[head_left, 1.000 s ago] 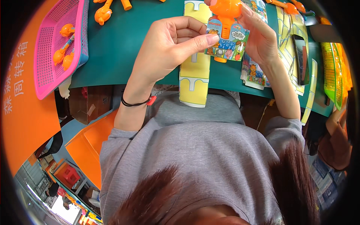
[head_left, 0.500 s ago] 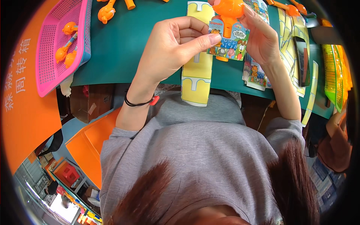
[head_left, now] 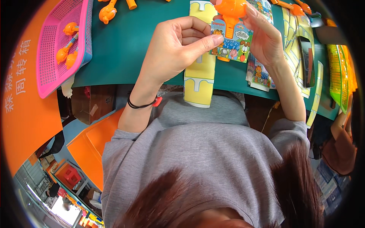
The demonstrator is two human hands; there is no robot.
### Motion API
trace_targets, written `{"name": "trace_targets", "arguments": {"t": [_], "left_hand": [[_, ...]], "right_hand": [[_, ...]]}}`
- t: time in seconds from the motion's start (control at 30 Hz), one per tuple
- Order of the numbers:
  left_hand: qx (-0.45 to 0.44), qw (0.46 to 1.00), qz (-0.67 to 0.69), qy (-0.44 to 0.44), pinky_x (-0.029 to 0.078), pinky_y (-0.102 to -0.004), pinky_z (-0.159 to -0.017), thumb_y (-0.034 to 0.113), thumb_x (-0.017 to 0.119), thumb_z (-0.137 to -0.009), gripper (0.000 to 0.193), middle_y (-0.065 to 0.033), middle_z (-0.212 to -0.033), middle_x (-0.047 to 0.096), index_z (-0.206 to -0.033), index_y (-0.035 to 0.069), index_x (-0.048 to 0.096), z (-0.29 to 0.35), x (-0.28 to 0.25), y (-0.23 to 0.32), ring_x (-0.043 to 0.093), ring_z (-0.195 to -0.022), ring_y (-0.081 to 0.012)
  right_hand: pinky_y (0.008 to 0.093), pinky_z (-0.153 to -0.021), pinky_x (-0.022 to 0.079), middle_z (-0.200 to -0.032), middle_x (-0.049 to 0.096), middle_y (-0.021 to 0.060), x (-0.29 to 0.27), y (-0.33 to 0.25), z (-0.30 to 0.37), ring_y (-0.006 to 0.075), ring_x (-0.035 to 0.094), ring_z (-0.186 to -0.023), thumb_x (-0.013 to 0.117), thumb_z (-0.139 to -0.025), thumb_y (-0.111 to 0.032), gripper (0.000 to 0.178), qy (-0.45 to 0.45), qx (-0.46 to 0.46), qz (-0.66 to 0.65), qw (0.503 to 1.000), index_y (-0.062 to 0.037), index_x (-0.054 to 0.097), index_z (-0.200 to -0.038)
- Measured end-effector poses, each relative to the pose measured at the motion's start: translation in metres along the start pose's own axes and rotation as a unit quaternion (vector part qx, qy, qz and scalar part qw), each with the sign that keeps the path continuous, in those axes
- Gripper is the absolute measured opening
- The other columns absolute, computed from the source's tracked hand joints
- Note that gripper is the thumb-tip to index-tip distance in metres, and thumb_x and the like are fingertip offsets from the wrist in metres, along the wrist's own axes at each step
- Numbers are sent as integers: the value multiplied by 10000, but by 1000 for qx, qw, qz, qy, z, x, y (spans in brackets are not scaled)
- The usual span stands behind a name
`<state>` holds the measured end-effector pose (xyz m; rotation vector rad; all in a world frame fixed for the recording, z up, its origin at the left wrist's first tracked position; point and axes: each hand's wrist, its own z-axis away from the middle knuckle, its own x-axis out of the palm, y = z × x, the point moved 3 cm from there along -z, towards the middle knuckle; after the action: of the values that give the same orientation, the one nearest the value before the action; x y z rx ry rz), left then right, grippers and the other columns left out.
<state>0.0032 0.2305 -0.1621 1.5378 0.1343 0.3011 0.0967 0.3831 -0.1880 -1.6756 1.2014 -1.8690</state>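
The orange toy (head_left: pixel 230 14) is up and to the right of the left hand (head_left: pixel 171 49) and directly left of the right hand (head_left: pixel 268 40), which is the nearer of the two; its long axis runs nearly straight away from the body, round head farthest out, narrow shaft pointing back. The upper shaft lies in front of the printed card (head_left: pixel 232 46), its middle is hidden by the card, and an orange tip shows below the lower edge; whether the shaft passes through a slot I cannot tell. The left hand is closed in a narrow pinch on the card's left side, thumb flat on the printed face, other fingers curled. The right hand is loosely curved around the toy, thumb against the head's right side, most of its fingers hidden behind. A yellow strip (head_left: pixel 198 91) hangs over the counter (head_left: pixel 125 45) edge, right of the left wrist, and a card stack (head_left: pixel 261 78) sits just below the right palm
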Motion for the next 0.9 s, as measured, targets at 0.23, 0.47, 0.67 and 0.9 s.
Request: {"name": "trace_targets", "arguments": {"t": [0.23, 0.47, 0.67, 0.9], "left_hand": [[5, 1000, 6, 12, 553, -218, -718, 87, 771, -829, 175, -63, -824, 705, -887, -36, 661, -2, 2, 1, 686, -769, -95], [6, 1000, 3, 20, 552, -218, -717, 89, 772, -829, 178, -63, -822, 703, -883, -38, 661, 0, -1, 0, 684, -769, -93], [-7, 1000, -23, 0, 538, -253, -793, 109, 715, -886, 188, -97, -920, 706, -981, -41, 651, 3, -3, 3, 669, -858, -119], [-4, 1000, -14, -7, 526, -249, -804, 122, 716, -885, 200, -102, -923, 712, -987, -39, 655, 1, 0, 2, 666, -866, -115]], "right_hand": [[349, -970, 510, -1329, 545, 159, -14, 1, 3, 231, 616, -1132, 565, -950, -238, 586, -334, -135, -138, 923, -23, 355, -1453], [351, -969, 511, -1338, 542, 161, 8, -7, 13, 231, 617, -1133, 559, -951, -225, 586, -323, -105, -178, 923, -24, 350, -1459], [345, -969, 509, -1328, 553, 160, 22, -20, 34, 234, 622, -1129, 555, -954, -228, 575, 114, 37, 49, 992, -22, 361, -1454], [343, -965, 508, -1323, 561, 158, -12, 2, 6, 232, 626, -1124, 550, -959, -235, 557, -309, -112, -163, 930, -20, 378, -1444]]}}
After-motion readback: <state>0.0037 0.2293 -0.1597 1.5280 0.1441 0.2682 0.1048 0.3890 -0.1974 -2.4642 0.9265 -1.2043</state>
